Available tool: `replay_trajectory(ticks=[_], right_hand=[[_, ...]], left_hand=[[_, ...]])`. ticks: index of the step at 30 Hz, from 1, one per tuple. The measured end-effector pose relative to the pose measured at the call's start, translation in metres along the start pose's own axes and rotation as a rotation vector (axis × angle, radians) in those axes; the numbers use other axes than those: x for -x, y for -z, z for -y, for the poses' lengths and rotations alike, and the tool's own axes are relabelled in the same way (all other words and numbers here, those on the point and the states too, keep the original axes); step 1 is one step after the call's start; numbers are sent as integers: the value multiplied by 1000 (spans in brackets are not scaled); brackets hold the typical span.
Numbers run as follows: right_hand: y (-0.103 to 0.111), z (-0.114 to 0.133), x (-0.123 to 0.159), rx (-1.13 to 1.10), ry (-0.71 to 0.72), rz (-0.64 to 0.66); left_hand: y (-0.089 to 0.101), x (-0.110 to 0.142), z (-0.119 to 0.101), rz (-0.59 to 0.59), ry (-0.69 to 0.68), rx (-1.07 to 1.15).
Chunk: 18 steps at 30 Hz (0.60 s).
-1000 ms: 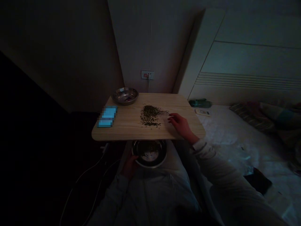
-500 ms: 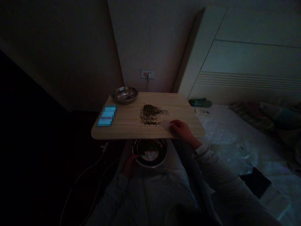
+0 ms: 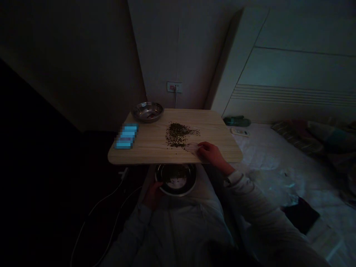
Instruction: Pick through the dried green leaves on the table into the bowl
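Gripping the rim of a metal bowl point(image 3: 180, 194) at the lap, the left hand point(image 3: 152, 195) sits below the near edge of the wooden table point(image 3: 151, 150). On the tabletop, the right hand point(image 3: 211, 153) has its fingers closed on a thin, see-through piece point(image 3: 191, 147), just beside dark grains point(image 3: 178, 132) scattered mid-table. Farther back stands a steel dish point(image 3: 147, 112); beyond, I note a wall socket point(image 3: 174, 87).

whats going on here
A person's right hand pinches a faint see-through piece beside small dark grains scattered on a wooden table. The left hand holds the rim of a metal bowl over the lap, with dark bits inside. A second metal bowl and a lit screen lie at the table's left.
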State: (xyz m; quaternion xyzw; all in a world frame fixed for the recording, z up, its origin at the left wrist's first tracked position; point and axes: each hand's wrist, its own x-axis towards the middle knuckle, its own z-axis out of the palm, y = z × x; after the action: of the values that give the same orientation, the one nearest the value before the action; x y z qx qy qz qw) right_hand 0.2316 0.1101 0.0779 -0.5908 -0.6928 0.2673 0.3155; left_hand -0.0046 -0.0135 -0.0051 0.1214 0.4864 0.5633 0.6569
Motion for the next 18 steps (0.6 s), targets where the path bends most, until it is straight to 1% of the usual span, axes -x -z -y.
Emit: replay_trajectory(ticks=[4, 8, 13, 18], right_hand=[[0, -1, 3, -37, 1, 9], [0, 1, 5, -65, -41, 13], [1, 4, 9, -103, -100, 16], [2, 2, 11, -133, -62, 42]], left_hand=[[1, 0, 0, 23, -16, 8], [1, -1, 0, 19, 2, 5], [-1, -1, 0, 42, -21, 37], [1, -1, 1, 9, 5, 16]])
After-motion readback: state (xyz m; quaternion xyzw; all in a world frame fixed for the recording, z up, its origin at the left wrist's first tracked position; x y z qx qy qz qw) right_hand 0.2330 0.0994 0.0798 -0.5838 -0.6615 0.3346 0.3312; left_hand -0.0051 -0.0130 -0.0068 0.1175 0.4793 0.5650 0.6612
